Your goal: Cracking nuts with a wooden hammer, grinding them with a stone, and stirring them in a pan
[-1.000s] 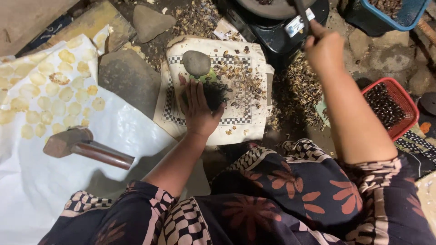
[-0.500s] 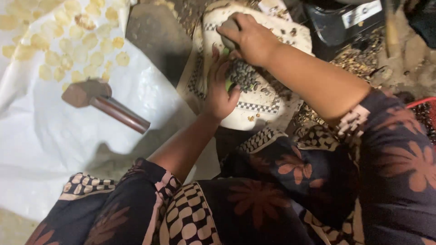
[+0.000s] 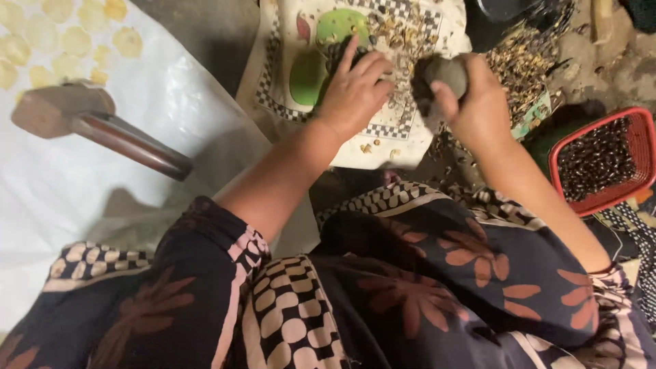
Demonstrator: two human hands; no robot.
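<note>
Left hand (image 3: 355,92) flat on the cloth (image 3: 410,133), fingers loosely spread and pressing on a dark clump (image 3: 339,55) near the cloth's middle. Right hand (image 3: 471,96) closed around a grey stone (image 3: 441,78), raised just off the cloth's right edge, fingers wrapped over the stone's top. Both hands close together, not touching.

Cloth pale with a checkered border and green and red shapes, littered with brown husks (image 3: 403,37) across its upper right. Cloth's near edge just ahead of the knees; a few loose bits by that edge. More husks heaped on the ground right of the cloth.

Left of the cloth, a strip of bare grey floor, then a white sheet (image 3: 89,198) with open room across its lower part. Wooden mallet (image 3: 96,126) lying on the sheet, well apart from the cloth. Pale yellow discs (image 3: 75,41) spread on the sheet's upper corner.

Right of the cloth, a red basket (image 3: 639,119) holding dark seeds (image 3: 598,160), near the right forearm.
</note>
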